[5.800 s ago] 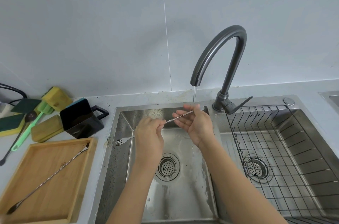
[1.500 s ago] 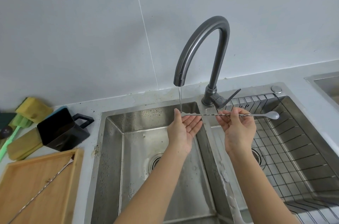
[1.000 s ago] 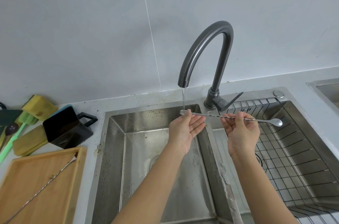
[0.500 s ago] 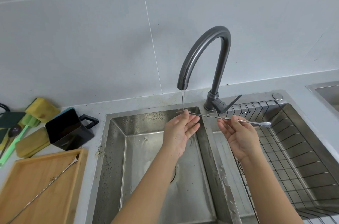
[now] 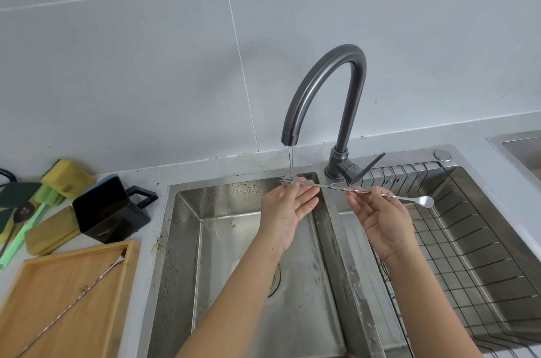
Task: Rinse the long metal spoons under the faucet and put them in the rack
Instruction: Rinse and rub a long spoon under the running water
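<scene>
Two hands share one long spoon [image 5: 351,190] beneath the faucet [image 5: 325,88]: since a moment ago its forked end has stayed in the stream on the spread left hand [image 5: 288,205], the right hand [image 5: 377,211] pinching the shaft toward the rack [image 5: 468,234], so racking looks near.

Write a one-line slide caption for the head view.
Both hands, left hand and right hand, hold a long twisted spoon, fork end under the faucet stream.
</scene>
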